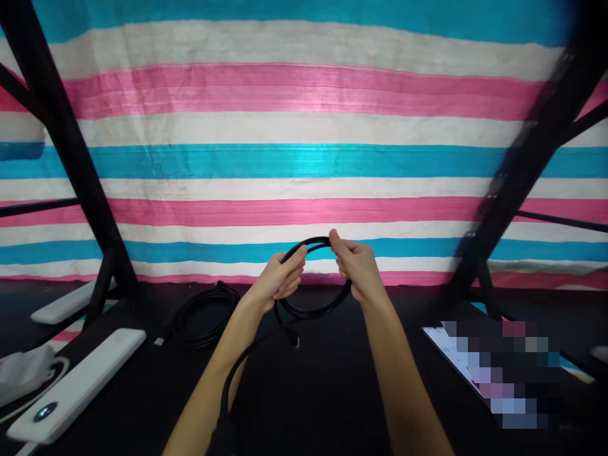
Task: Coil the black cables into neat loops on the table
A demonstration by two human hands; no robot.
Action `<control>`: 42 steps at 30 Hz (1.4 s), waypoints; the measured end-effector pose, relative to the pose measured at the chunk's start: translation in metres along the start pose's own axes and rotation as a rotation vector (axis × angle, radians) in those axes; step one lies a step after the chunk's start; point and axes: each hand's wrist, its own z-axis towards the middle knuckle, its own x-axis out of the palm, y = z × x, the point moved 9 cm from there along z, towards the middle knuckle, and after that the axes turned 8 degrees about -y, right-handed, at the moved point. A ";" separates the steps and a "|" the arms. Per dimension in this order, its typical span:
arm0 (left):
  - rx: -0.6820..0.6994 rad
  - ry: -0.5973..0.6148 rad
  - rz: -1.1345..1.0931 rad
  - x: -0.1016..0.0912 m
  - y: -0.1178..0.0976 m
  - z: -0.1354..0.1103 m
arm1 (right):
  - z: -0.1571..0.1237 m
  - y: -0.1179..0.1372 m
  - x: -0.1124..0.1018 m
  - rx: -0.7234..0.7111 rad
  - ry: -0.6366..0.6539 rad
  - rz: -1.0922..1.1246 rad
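Between my two hands a black cable (317,313) is looped into a coil, held up above the black table. My left hand (281,277) is closed around the coil's left side, thumb pressed on top. On the opposite side my right hand (355,265) grips the same loops, its thumb pointing up. One connector end (293,339) of the cable hangs below the coil. Another length runs down past my left forearm towards the near edge, where a dark, blurred end shows. To the left of my left hand, a second coiled black cable (205,316) lies on the table.
A long white power strip (78,386) lies at the left, with a white plug and cord (28,373) beside it. A phone or tablet (456,358), partly pixelated, lies at the right. Black frame posts (71,145) flank a striped sheet (304,158) behind the table.
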 end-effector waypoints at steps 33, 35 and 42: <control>0.604 -0.874 -0.245 -0.098 -0.088 -0.055 | -0.094 0.016 0.042 -0.008 1.164 -0.433; 0.519 -0.773 -0.318 -0.105 -0.091 -0.051 | -0.074 0.006 0.030 -0.016 1.086 -0.459; 0.246 -0.390 -0.410 -0.073 -0.077 -0.031 | -0.014 0.019 0.014 -0.473 0.290 -0.623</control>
